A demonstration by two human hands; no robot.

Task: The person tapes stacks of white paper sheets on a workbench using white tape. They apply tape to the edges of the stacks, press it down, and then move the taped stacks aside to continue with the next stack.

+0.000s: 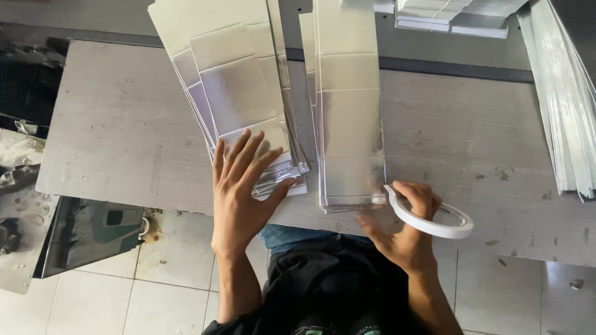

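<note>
Two fanned stacks of silver foil sheets lie on the grey table [124, 124]. The left hand [239, 192] presses flat, fingers spread, on the left stack [239, 93]. The right hand [410, 226] grips one white tape roll [434, 218] just right of the second stack's [347, 105] near end. More sheets [562, 105] crowd the right edge; bare table lies between.

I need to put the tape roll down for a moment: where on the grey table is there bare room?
Bare table lies left of the fanned silver sheets under the left hand, and a wider patch between the middle stack and the right-edge pile. The middle, by the right hand holding the tape roll, is crowded.
</note>
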